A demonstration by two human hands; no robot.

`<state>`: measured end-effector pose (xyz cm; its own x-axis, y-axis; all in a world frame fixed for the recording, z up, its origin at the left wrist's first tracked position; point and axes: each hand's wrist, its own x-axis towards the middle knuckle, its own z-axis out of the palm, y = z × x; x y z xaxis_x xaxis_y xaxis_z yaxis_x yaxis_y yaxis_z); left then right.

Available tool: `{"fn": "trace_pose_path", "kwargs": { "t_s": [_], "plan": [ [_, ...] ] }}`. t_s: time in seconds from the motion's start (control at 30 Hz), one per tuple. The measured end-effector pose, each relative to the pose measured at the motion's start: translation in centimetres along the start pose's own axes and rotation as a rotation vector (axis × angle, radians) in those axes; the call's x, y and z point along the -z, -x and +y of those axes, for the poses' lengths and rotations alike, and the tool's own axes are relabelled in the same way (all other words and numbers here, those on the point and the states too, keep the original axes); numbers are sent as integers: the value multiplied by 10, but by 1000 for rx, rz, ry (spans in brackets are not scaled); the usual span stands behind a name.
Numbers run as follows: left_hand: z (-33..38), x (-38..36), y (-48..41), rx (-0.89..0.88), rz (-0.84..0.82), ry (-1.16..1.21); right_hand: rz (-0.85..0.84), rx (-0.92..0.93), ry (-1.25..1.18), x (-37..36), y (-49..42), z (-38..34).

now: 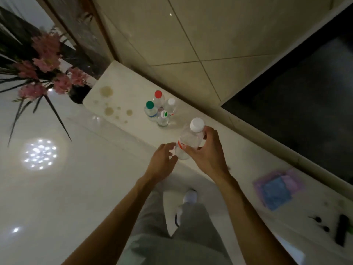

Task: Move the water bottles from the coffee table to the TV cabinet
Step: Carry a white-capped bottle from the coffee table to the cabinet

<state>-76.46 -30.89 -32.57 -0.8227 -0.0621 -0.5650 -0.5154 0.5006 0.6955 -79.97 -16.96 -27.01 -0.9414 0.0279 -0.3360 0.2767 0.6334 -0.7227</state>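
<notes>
Right hand [205, 152] curls round a white-capped bottle [188, 142], held tilted above the front edge of the cabinet top [240, 150]; left hand [162, 159] sits loosely spread at its base. Four more bottles [163, 114] stand clustered further along, toward the left end

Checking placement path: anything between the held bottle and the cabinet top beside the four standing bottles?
Nothing visible. The held bottle in the right hand is above a bare strip of cabinet top, just short of the four standing bottles. The left hand is at its base, not in the path.
</notes>
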Motion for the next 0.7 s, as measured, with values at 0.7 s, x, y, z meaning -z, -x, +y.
{"fn": "trace_pose_path", "kwargs": {
  "t_s": [0.7],
  "plan": [
    [-71, -78, -227, 318, -79, 588, 135, -14, 74, -152, -201, 136]
  ]
}}
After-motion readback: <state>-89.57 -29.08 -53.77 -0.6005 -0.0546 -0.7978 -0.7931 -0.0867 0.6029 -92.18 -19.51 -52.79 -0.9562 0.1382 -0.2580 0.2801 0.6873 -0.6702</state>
